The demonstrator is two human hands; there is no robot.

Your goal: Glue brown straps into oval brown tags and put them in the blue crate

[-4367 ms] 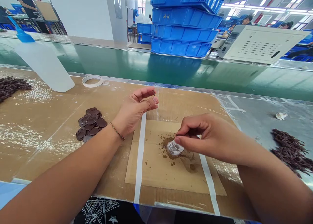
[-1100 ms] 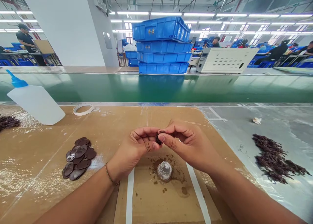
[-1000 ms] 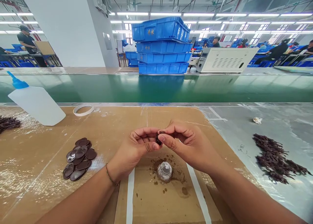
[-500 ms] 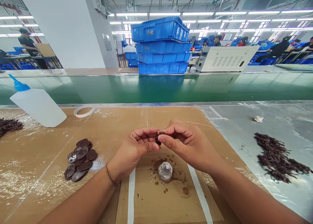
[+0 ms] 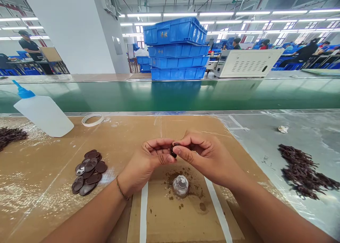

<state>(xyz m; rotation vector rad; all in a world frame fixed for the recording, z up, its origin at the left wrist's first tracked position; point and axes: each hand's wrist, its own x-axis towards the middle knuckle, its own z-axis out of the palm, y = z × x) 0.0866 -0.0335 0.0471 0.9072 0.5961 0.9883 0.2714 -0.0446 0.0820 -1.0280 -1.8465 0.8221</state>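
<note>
Between my two hands, above the taped cardboard, is a small dark brown piece (image 5: 173, 150), mostly covered by fingers. My left hand (image 5: 156, 154) pinches its left side, and my right hand (image 5: 195, 151) grips it from the right with thumb and forefinger. Just below them a small clear cup (image 5: 180, 185) with whitish residue stands on the cardboard, ringed by dark wet spots. To the left lies a pile of flat brown oval discs (image 5: 91, 167). Far to the right is a heap of dark brown stringy pieces (image 5: 302, 170).
A white squeeze bottle (image 5: 46, 115) with a blue nozzle and a tape roll (image 5: 92, 119) are at the back left. Another dark stringy heap (image 5: 10, 136) lies at the left edge. Behind runs a green belt (image 5: 119, 96); beyond it stand stacked blue crates (image 5: 176, 51) and a beige metal box (image 5: 247, 63).
Both hands keep the same grip on the brown piece. The whole view has shifted slightly, so things appear a little further right.
</note>
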